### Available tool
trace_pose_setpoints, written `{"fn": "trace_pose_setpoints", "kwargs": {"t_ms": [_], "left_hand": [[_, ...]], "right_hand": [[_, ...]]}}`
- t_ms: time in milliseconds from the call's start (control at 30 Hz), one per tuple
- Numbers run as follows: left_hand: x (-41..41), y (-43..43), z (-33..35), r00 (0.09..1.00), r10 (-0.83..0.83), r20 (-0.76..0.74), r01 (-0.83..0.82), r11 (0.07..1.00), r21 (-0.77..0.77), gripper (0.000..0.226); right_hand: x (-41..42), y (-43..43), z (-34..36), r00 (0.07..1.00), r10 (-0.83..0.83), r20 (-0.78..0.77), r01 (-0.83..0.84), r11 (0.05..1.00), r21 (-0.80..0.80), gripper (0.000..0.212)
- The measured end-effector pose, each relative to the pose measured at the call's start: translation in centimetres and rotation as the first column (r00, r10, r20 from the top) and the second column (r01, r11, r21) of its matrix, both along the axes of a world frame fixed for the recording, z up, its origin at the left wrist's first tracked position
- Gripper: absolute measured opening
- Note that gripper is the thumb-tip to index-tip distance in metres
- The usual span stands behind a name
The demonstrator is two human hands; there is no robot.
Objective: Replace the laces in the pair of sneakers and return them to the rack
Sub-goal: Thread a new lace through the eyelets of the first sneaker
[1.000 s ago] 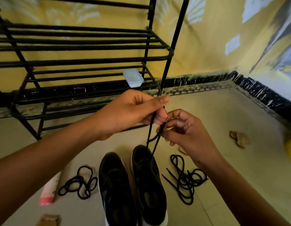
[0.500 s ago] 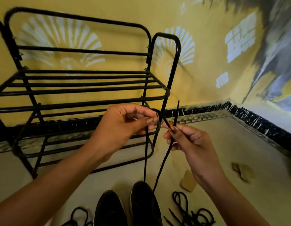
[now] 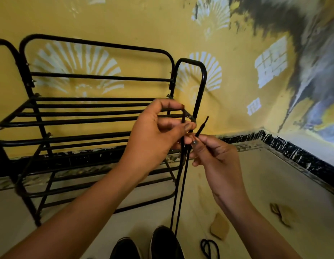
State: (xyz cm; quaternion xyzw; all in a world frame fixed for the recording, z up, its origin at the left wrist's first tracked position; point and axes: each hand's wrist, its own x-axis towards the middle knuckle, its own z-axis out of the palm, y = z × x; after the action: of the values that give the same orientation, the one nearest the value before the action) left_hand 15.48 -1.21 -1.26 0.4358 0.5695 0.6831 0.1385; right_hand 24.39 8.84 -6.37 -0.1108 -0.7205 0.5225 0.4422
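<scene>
Two black sneakers stand side by side at the bottom edge, the left one [image 3: 124, 248] and the right one [image 3: 165, 242], only their toes showing. A black lace [image 3: 178, 193] rises taut in two strands from the right sneaker up to my hands. My left hand [image 3: 155, 135] pinches one strand near its tip between thumb and fingers. My right hand [image 3: 214, 156] pinches the other end, whose stiff tip [image 3: 202, 126] sticks up past the fingers. Both hands are raised in front of the black metal shoe rack [image 3: 99, 116].
The rack stands against a yellow patterned wall with a black skirting [image 3: 293, 152]. On the pale floor lie another black lace [image 3: 209, 248] at the bottom right, a cardboard scrap [image 3: 219, 228] and a crumpled brown piece [image 3: 282, 214].
My hands have lifted the lace ends higher and drawn closer together, pulling both strands taut. The view has tilted upward, so the shoes have dropped to the bottom edge.
</scene>
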Motion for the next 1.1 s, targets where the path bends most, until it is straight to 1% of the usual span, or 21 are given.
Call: {"fn": "trace_pose_setpoints", "kwargs": {"t_ms": [67, 133, 200, 300, 400, 533, 600, 667, 700, 767, 800, 833, 867, 900, 933, 1000, 1033, 1067, 1100], "left_hand": [[0.1, 0.3, 0.0, 1.000, 0.024, -0.005, -0.024, 0.999, -0.047, 0.027], [0.1, 0.5, 0.1, 0.996, 0.049, -0.071, -0.055, 0.995, -0.078, 0.016], [0.0, 0.5, 0.1, 0.988, 0.079, -0.133, -0.090, 0.993, -0.080, 0.008], [0.0, 0.6, 0.2, 0.973, 0.123, -0.194, -0.142, 0.986, -0.084, 0.009], [0.2, 0.6, 0.6, 0.961, 0.134, -0.243, -0.163, 0.981, -0.102, 0.009], [0.3, 0.8, 1.0, 0.967, 0.100, -0.233, -0.140, 0.977, -0.162, 0.009], [0.3, 0.9, 1.0, 0.971, 0.084, -0.226, -0.125, 0.977, -0.174, 0.007], [0.3, 1.0, 0.9, 0.976, 0.071, -0.207, -0.109, 0.978, -0.178, 0.004], [0.3, 1.1, 0.8, 0.980, 0.067, -0.186, -0.101, 0.978, -0.182, 0.004], [0.3, 1.0, 0.7, 0.988, 0.062, -0.145, -0.089, 0.978, -0.187, 0.009], [0.2, 0.9, 0.7, 0.990, 0.062, -0.130, -0.086, 0.979, -0.185, 0.011], [0.2, 0.8, 0.5, 0.991, 0.065, -0.120, -0.086, 0.980, -0.179, 0.012], [0.1, 0.7, 0.6, 0.991, 0.068, -0.114, -0.087, 0.982, -0.170, 0.012], [0.1, 0.5, 0.4, 0.993, 0.073, -0.095, -0.088, 0.982, -0.165, 0.012], [0.0, 0.5, 0.4, 0.994, 0.080, -0.078, -0.091, 0.983, -0.157, 0.012], [-0.2, 0.1, 0.4, 0.994, 0.093, -0.050, -0.100, 0.980, -0.170, 0.014], [-0.2, 0.1, 0.6, 0.995, 0.092, -0.026, -0.095, 0.982, -0.163, 0.015], [-0.2, -0.1, 0.5, 0.996, 0.091, -0.004, -0.091, 0.983, -0.158, 0.016], [-0.3, -0.1, 0.5, 0.996, 0.090, 0.010, -0.088, 0.985, -0.146, 0.016]], "right_hand": [[0.0, 0.1, 0.4, 1.000, -0.009, 0.006, 0.009, 0.999, 0.051, 0.017], [0.1, 0.3, 0.7, 0.998, -0.053, 0.031, 0.048, 0.987, 0.153, 0.017], [0.2, 0.5, 0.9, 0.993, -0.108, 0.047, 0.092, 0.960, 0.266, 0.016], [0.4, 0.8, 1.0, 0.984, -0.172, 0.057, 0.134, 0.902, 0.410, 0.016], [0.4, 0.8, 1.0, 0.983, -0.176, 0.046, 0.132, 0.864, 0.486, 0.017], [0.4, 0.5, 1.2, 0.984, -0.177, -0.004, 0.148, 0.814, 0.562, 0.020], [0.4, 0.5, 1.1, 0.983, -0.182, -0.018, 0.161, 0.813, 0.560, 0.018], [0.5, 0.4, 0.5, 0.984, -0.178, -0.024, 0.165, 0.841, 0.516, 0.011], [0.5, 0.4, -0.1, 0.984, -0.178, -0.023, 0.167, 0.866, 0.471, 0.014], [0.7, 0.1, -2.7, 0.986, -0.166, 0.015, 0.153, 0.935, 0.321, 0.022], [0.9, -0.1, -4.6, 0.985, -0.157, 0.067, 0.138, 0.962, 0.235, 0.024], [1.2, -0.4, -7.0, 0.975, -0.155, 0.158, 0.129, 0.978, 0.164, 0.029], [1.6, -0.6, -9.5, 0.948, -0.161, 0.273, 0.132, 0.984, 0.123, 0.038], [2.2, -0.9, -12.3, 0.897, -0.165, 0.411, 0.132, 0.986, 0.106, 0.051], [2.8, -1.1, -14.9, 0.828, -0.165, 0.537, 0.126, 0.986, 0.109, 0.069], [4.2, -1.7, -19.6, 0.683, -0.099, 0.724, 0.064, 0.995, 0.075, 0.114], [4.7, -1.9, -21.4, 0.602, -0.066, 0.796, 0.028, 0.998, 0.061, 0.127], [5.3, -2.3, -22.8, 0.524, -0.047, 0.850, -0.010, 0.998, 0.061, 0.128], [5.7, -2.6, -23.7, 0.456, -0.046, 0.889, -0.036, 0.997, 0.070, 0.119]]}}
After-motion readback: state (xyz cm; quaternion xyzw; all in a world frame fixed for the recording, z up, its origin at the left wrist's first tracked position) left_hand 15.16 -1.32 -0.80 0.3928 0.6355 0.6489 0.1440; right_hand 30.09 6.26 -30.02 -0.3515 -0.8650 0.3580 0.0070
